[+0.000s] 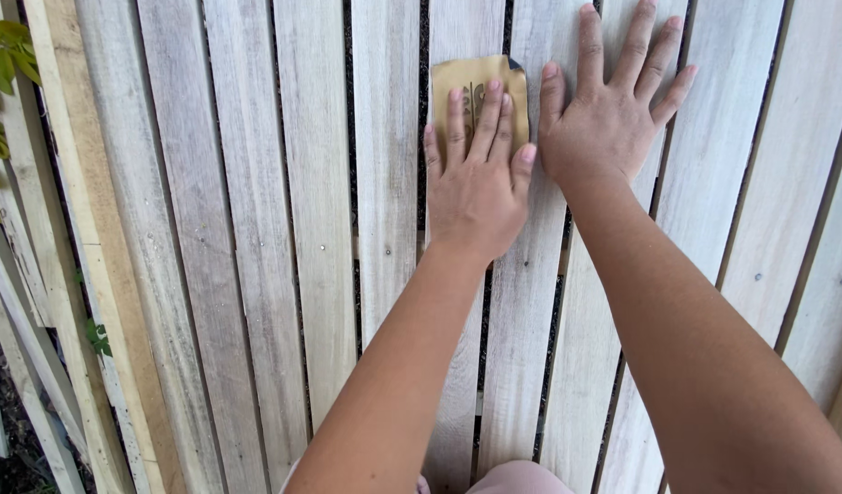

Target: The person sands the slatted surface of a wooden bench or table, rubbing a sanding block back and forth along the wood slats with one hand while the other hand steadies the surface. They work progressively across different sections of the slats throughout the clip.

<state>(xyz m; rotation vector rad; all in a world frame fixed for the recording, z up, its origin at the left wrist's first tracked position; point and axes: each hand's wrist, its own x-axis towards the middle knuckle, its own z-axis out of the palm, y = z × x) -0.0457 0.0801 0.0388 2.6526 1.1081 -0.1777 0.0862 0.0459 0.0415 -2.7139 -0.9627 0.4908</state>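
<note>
My left hand (476,187) presses the sandpaper sheet (480,91) flat, fingers outstretched, upper centre of frame; right hand (608,114) rests open, holding nothing, bracing the wooden slats (320,229). I'd keep even pressure (strokes along the grain).

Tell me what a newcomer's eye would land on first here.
Two bare hands pressed flat on pale wooden slats that fill the view. The left hand holds a tan sheet of sandpaper against a slat near the top centre; the right hand lies spread on the wood just beside it. Green leaves show at the left edge.
</note>
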